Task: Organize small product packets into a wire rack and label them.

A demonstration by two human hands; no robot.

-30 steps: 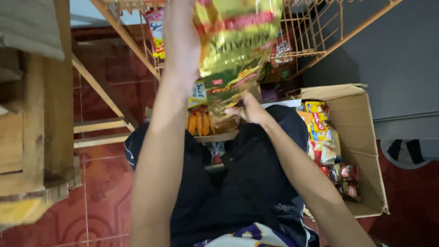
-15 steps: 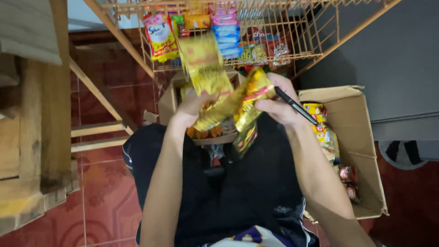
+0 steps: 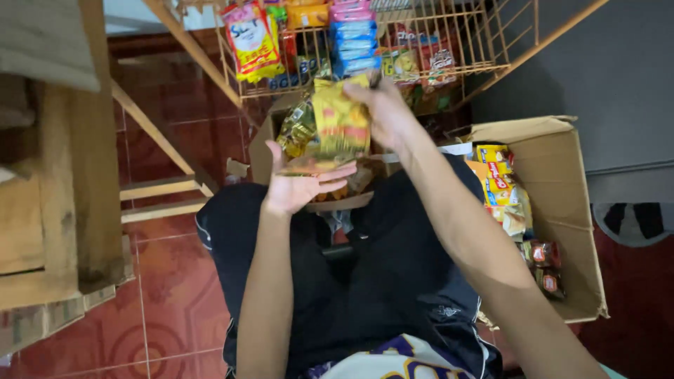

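Two hands work below an orange wire rack (image 3: 491, 42). Right hand (image 3: 386, 112) pinches the top of a hanging yellow foil snack strip (image 3: 340, 123). Left hand (image 3: 302, 186) lies open, palm up, supporting the strip's bottom. Open brown cardboard box (image 3: 569, 203) stands right.

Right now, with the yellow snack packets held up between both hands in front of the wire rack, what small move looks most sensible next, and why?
Probably lift the yellow foil snack packets a little further toward the orange wire rack. The right hand pinches their top edge just below the rack's basket, the left hand lies open beneath them, and similar packets already hang there.
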